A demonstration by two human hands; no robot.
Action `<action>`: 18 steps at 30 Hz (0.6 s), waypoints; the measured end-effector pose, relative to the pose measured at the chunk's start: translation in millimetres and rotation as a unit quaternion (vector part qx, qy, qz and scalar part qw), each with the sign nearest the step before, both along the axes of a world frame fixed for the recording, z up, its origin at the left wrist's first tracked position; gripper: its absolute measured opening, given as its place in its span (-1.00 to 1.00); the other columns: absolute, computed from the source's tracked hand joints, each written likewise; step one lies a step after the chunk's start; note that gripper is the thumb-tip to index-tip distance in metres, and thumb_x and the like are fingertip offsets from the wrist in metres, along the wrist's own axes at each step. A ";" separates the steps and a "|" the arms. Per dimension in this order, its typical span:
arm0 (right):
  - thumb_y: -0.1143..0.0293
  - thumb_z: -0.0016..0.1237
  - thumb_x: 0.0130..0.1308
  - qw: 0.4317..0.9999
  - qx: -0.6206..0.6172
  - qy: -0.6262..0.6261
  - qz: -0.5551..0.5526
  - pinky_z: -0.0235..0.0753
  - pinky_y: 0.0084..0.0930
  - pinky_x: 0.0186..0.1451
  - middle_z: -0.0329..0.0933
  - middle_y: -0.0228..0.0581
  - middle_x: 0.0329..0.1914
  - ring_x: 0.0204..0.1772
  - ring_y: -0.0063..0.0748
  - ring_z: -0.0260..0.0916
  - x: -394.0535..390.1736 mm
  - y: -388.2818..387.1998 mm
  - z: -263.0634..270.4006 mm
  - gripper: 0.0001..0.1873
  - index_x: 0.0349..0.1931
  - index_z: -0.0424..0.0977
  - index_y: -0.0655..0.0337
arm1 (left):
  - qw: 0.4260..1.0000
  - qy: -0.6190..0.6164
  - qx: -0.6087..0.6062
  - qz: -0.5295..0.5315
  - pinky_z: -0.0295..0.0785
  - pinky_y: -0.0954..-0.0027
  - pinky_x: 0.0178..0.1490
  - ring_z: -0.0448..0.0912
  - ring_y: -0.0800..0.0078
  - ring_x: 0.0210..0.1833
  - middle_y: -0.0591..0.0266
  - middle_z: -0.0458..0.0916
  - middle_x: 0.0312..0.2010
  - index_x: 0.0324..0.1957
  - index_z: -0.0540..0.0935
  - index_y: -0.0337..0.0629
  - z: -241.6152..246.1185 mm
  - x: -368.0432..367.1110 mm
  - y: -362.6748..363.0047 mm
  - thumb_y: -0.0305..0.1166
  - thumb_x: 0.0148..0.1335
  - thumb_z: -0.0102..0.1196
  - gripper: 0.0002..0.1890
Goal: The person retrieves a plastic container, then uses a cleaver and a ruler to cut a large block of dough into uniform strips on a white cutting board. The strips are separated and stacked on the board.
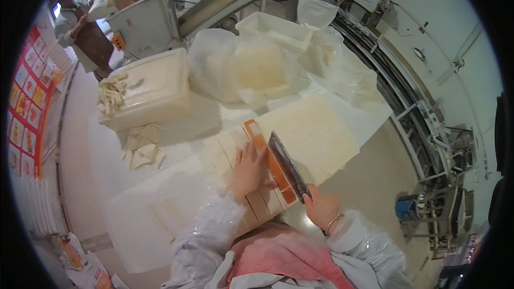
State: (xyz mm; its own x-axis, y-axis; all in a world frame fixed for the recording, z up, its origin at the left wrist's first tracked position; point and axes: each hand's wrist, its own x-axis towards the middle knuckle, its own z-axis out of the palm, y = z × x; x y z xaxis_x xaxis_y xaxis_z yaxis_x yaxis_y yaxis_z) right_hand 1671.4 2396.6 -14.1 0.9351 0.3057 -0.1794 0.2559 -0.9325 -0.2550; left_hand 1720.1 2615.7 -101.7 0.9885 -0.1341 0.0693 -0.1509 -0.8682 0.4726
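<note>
A pale dough sheet (313, 132) lies flat on the white table, its left part cut into several strips (225, 152). Across it runs an orange flat strip (270, 156), like a straight guide. My left hand (251, 168) presses down beside this guide, fingers apart, thumb at its edge. In my right hand (323, 206) is the near end of a long dark knife (287, 164), its broad blade along the right side of the guide. The blade's lower edge is hard to see, so whether it touches the dough I cannot tell.
A lidded white tub (152, 84) with dough scraps (110, 94) on top stands at the left. More scraps (144, 148) lie before it. Plastic-wrapped dough (259, 64) and a white bin (275, 30) sit at the back. A person (80, 32) holds a sack beyond the table.
</note>
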 end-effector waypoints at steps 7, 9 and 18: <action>0.22 -0.20 0.26 0.999 -0.029 0.012 -0.045 0.33 -0.03 -0.44 0.44 -0.03 -0.66 -0.56 0.14 0.39 -17.1 18.6 4.6 -0.71 -0.06 0.30 0.12 | 0.999 -0.021 -0.047 -0.009 -0.26 0.04 0.40 -0.12 0.04 0.41 -0.21 -0.01 0.30 0.28 0.15 -0.11 -6.7 -4.4 10.1 0.10 -0.38 0.36 0.12; 0.23 -0.21 0.27 0.999 -0.012 0.013 -0.040 0.32 -0.01 -0.44 0.44 -0.01 -0.66 -0.55 0.16 0.38 -16.0 17.7 6.0 -0.71 -0.06 0.29 0.12 | 0.998 -0.024 -0.050 -0.006 -0.26 0.03 0.40 -0.11 0.04 0.41 -0.21 -0.01 0.30 0.27 0.16 -0.12 -7.5 -5.7 12.1 0.09 -0.38 0.36 0.11; 0.15 -0.26 0.29 0.988 0.072 0.079 -0.114 0.39 -0.02 -0.33 0.51 -0.01 -0.53 -0.43 0.17 0.44 46.4 31.1 4.3 -0.68 -0.01 0.25 0.04 | 0.999 -0.024 -0.048 -0.004 -0.24 0.03 0.40 -0.11 0.06 0.41 -0.20 0.00 0.30 0.26 0.18 -0.16 -9.1 -7.0 14.9 0.07 -0.42 0.36 0.11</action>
State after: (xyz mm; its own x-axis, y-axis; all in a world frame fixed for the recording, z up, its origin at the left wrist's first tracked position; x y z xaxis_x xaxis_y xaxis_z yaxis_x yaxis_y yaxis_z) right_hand 1717.8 2427.6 -9.8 0.9462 0.1239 -0.2989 -0.0101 -0.9120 -0.4101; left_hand 1713.1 2630.6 -110.8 0.9828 -0.1324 0.1290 -0.1819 -0.8176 0.5463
